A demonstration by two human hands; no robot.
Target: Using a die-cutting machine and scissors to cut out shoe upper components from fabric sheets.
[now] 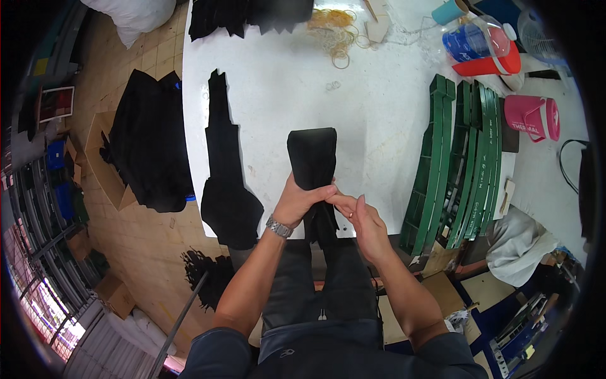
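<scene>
A stack of black fabric pieces (312, 158) stands up from the white table's (372, 120) near edge. My left hand (298, 203), with a metal watch on its wrist, is wrapped around the lower part of that stack. My right hand (361, 218) meets it from the right, fingers at the stack's side beside the left thumb; whether something small sits between those fingers I cannot tell. A long black cut piece (226, 170) lies flat on the table to the left of my hands.
Green curved templates (457, 164) stand in a row at the right. Rubber bands (334, 31) and more black pieces (246, 16) lie at the far edge. A pink jug (533, 117), bottles (483, 41) and white cloth (521, 243) sit right. Black fabric (148, 142) lies on floor boxes left.
</scene>
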